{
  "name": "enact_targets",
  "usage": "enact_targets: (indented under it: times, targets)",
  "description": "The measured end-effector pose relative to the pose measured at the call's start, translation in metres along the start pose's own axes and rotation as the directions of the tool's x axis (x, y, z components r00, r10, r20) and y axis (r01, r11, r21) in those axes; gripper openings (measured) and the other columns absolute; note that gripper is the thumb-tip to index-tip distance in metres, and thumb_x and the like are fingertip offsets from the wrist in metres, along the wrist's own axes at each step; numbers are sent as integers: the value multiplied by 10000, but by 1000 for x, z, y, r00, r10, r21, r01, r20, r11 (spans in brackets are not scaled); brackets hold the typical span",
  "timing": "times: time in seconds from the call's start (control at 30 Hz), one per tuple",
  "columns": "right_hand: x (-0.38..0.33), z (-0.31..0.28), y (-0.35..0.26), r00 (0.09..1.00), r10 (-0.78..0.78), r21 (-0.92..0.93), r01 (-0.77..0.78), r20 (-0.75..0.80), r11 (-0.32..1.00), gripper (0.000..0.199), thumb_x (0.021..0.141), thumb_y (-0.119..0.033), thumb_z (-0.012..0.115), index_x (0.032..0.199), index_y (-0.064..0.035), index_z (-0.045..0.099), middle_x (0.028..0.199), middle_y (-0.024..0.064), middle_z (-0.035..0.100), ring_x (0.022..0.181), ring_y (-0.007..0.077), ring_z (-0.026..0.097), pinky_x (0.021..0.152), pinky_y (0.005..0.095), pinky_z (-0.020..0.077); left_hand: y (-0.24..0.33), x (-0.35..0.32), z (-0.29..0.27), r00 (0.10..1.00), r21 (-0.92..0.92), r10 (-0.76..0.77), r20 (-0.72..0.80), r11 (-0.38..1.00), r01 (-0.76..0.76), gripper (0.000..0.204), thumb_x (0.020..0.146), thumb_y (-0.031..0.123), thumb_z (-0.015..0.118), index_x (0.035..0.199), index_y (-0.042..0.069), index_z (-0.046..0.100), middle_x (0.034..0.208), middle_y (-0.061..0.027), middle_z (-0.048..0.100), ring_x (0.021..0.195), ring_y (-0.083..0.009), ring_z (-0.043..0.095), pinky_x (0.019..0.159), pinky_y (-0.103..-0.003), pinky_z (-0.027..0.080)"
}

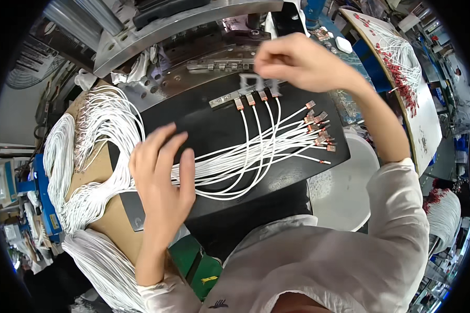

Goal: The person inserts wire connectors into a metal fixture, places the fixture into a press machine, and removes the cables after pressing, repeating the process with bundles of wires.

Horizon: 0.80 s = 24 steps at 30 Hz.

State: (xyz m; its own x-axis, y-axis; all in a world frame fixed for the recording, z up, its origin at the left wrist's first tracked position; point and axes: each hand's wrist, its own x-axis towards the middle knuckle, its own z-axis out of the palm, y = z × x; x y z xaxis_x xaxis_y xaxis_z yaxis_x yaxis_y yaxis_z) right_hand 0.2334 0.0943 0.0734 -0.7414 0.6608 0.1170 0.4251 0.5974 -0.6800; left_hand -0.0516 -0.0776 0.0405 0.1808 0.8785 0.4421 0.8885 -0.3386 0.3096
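Cables (214,168), white, near left hand (162,172), grip apart; right hand (287,60) near metal connectors (239,104), cannot tell grip.

Workshop surroundings: a cage fan (23,73) at 10 o'clock; a blue rack (46,201) between 8 and 9; a white-topped table (427,122), brown-edged, between 1 and 3. Blurred clutter (454,268) fills 4 o'clock; a bluish-white light (18,262) glares at 8.

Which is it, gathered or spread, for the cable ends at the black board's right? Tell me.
Spread: the white cables fan apart toward the metal connectors.
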Motion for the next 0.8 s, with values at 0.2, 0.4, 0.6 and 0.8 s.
enact_targets:
  times: [0.2, 0.4, 0.6, 0.8]
  targets:
    - [-40, 7, 58, 994, 35, -365, 4, 102, 931, 140, 957, -90, 614, 1051, 12, 637, 949, 98, 659, 874, 185, 624, 797, 345, 493, 71, 15, 63, 959, -219, 251, 130, 951, -220, 391, 874, 262, 721, 1184, 34, 653, 1246, -133, 592, 1193, -340, 530, 963, -478, 407]
    - [-28, 25, 38, 991, 135, -348, -122, 12, 929, 254, 970, -129, 595, 1164, 32, 622, 1046, 109, 676, 1023, 176, 610, 891, 336, 485, 75, 36, 94, 970, -150, 186, 158, 975, -162, 392, 868, 360, 727, 1040, 16, 654, 1024, -145, 591, 979, -318, 560, 785, -477, 438]
    - [35, 20, 55, 978, 193, 224, -205, 75, 953, 324, 992, -104, 565, 1300, -6, 591, 1085, 102, 679, 1022, 177, 616, 931, 320, 478, 62, 52, 81, 980, -101, 130, 149, 988, -115, 251, 941, 263, 647, 906, 15, 644, 876, -125, 592, 840, -329, 560, 731, -438, 452]
    - [145, 17, 163, 924, -88, 6, 97, -371, 995, 477, 1001, -292, 551, 1450, -139, 499, 1506, 185, 467, 1422, 220, 404, 1150, 329, 361, -32, 143, 122, 956, -80, 227, -185, 966, -245, 228, 935, 164, 596, 779, 4, 641, 766, -176, 644, 763, -352, 633, 741, -443, 517]
